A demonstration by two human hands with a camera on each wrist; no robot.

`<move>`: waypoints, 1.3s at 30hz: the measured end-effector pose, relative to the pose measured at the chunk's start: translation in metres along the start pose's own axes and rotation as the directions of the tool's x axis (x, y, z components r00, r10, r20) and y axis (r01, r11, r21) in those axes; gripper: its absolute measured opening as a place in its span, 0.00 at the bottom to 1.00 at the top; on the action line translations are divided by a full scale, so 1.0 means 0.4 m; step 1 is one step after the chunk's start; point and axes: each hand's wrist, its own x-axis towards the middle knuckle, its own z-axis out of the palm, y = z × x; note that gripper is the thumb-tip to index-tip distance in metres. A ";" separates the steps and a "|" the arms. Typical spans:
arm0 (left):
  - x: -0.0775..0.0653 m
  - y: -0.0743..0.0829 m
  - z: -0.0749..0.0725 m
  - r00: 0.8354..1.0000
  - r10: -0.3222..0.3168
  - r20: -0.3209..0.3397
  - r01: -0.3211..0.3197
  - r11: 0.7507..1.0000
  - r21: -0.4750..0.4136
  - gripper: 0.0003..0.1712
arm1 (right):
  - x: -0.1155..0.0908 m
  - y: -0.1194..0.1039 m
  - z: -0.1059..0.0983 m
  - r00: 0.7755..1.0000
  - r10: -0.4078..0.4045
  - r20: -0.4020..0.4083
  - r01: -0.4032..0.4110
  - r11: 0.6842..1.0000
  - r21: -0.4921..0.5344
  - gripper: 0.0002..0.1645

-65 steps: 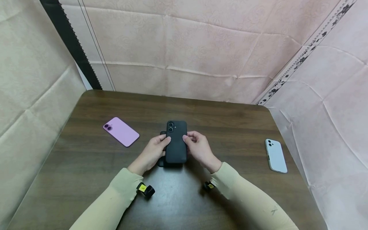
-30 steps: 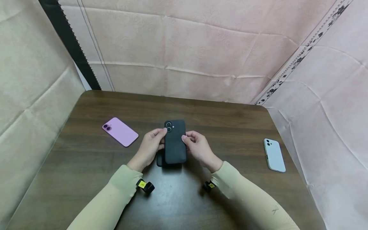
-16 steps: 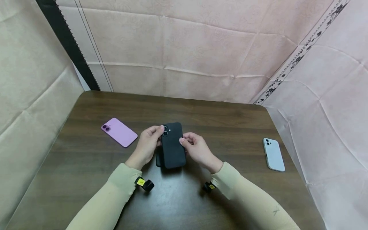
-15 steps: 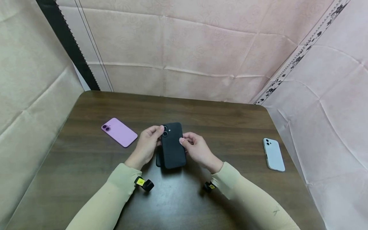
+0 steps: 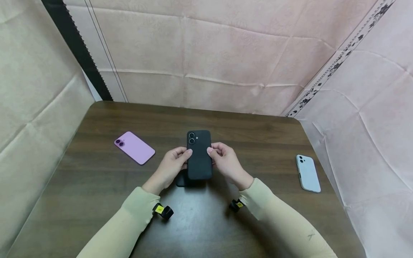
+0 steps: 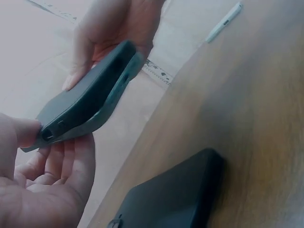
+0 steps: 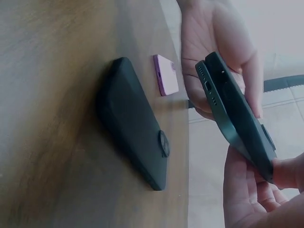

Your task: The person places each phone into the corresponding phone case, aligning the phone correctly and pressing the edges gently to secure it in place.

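Held case (image 5: 199, 157) mostly hides lower phone (image 5: 181, 180) in head view. Left wrist view's bottom edge crops that phone.

pinches a phone-shaped dark slab (image 6: 80, 99) with left hand (image 6: 52, 190) and, across it, right hand (image 6: 116, 23); holds a greenish layer (image 6: 110, 104) gaping from its underside. has a black phone-like block (image 6: 168, 192) below the slab on a wooden table (image 6: 266, 104), a pale phone (image 6: 224, 22) well apart from it.

This seems to be a corner arranged for recording; the kind of building I cannot tell. Pale creased sheets (image 5: 219, 52) enclose the wooden table (image 5: 203, 238) on three sides, and black wrist cameras (image 5: 166, 213) are worn.
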 end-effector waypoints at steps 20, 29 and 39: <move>0.004 -0.002 0.004 0.987 0.040 -0.156 -0.034 0.999 0.039 0.19 | 0.003 0.001 0.016 1.000 -0.005 0.014 0.005 1.000 -0.010 0.15; 0.011 -0.003 -0.005 0.979 0.005 -0.202 0.005 0.999 0.048 0.22 | -0.005 0.018 0.011 0.995 0.063 0.078 -0.060 0.997 -0.048 0.18; 0.010 0.002 -0.001 0.980 0.016 -0.197 -0.001 0.997 0.077 0.22 | -0.006 0.025 0.016 0.998 0.034 0.053 -0.033 0.999 -0.017 0.13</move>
